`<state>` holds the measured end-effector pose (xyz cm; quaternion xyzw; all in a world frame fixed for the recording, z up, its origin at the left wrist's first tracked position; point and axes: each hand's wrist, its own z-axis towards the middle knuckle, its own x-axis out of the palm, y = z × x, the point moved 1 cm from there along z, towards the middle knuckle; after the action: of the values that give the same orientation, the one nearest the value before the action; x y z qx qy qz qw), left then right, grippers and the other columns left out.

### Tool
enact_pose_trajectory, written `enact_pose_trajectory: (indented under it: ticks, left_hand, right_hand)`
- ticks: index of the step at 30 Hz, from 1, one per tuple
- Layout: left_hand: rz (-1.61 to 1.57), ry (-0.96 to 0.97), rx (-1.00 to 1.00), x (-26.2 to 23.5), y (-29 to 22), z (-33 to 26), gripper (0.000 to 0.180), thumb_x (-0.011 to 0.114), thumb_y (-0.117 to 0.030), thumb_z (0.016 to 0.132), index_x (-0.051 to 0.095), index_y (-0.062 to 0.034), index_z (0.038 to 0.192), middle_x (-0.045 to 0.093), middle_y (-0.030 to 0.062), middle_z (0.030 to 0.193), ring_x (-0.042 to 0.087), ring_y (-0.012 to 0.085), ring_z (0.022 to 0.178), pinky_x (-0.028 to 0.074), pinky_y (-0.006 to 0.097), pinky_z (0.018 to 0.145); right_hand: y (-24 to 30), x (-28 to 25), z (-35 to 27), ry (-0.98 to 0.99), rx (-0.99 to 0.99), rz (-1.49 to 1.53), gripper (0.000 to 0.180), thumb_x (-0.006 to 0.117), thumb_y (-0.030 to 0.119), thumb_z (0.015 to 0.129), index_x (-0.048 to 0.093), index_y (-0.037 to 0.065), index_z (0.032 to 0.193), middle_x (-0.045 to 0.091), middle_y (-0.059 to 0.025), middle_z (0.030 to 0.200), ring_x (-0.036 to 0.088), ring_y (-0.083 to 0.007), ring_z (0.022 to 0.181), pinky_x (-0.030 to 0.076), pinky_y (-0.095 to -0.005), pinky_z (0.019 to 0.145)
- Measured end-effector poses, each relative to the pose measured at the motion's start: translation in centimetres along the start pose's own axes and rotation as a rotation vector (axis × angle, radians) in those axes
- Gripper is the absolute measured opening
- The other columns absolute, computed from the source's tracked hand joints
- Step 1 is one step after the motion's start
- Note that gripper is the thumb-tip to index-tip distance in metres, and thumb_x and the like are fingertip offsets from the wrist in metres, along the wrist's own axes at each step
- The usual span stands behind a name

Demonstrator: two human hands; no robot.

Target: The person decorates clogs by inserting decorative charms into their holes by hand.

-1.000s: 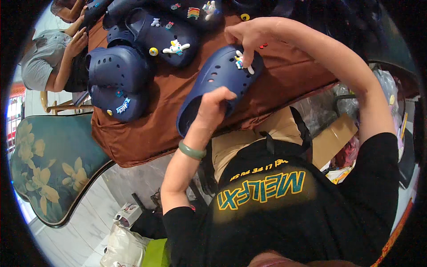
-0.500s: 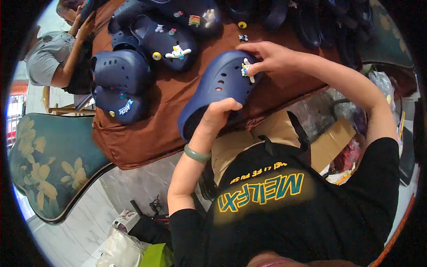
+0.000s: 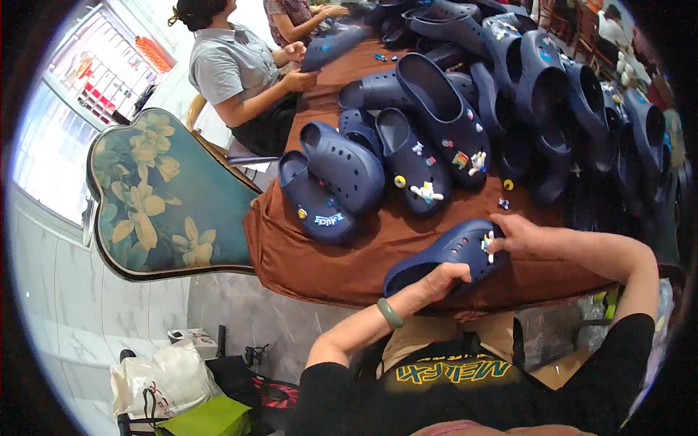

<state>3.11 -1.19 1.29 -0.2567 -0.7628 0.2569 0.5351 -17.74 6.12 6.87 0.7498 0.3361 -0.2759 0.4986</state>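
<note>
Brown cloth table [image 3: 342,254] fills the centre, marble-look floor below it. Far left of the table: white plastic bag [image 3: 163,381] on the floor, then a teal chair back with yellow flowers [image 3: 156,200] just beside the table's left edge. Up-left of the table a seated person in a grey shirt [image 3: 229,69] handles another clog at its far end. On the table, left part: heap of navy clogs [image 3: 378,156], some with small coloured charms, touching and overlapping each other. Near edge of the table: one blue clog [image 3: 443,254], tilted, heel end toward the wearer. Left hand [image 3: 440,280], green bangle on the wrist, clamped on that clog's heel rim, thumb on top. Right hand [image 3: 520,234] pinches a small white charm [image 3: 488,243] at the clog's toe upper; charm probably seated in a hole, too small to tell. Right of the table's centre: more dark clogs [image 3: 582,116] stacked, dim toward the rim.
</note>
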Motion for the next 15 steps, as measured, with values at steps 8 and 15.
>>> enact_pose_trajectory:
  ticks: [8, 15]
  left_hand:
    - [-0.203, -0.106, -0.007, 0.9, -3.5, 0.9, 0.021, 0.055, -0.001, 0.062, 0.062, -0.0020, 0.082, 0.062, 0.0048, 0.087, 0.058, 0.0160, 0.081, 0.046, 0.028, 0.078]
    - [-0.227, -0.058, 0.003, -1.0, -2.5, 2.0, 0.037, 0.054, -0.001, 0.060, 0.060, 0.0007, 0.097, 0.062, 0.0080, 0.094, 0.059, 0.0201, 0.088, 0.049, 0.031, 0.085]
  right_hand:
    - [0.9, -0.3, 0.3, -0.025, 0.219, 0.379, 0.047, 0.069, 0.031, 0.081, 0.052, 0.000, 0.111, 0.060, -0.0218, 0.104, 0.059, -0.0350, 0.097, 0.047, -0.0411, 0.081]
    - [-0.7, -0.3, 0.6, -0.320, -0.318, -0.088, 0.028, 0.074, 0.021, 0.075, 0.063, 0.005, 0.095, 0.060, -0.0132, 0.093, 0.059, -0.0321, 0.090, 0.048, -0.0393, 0.077]
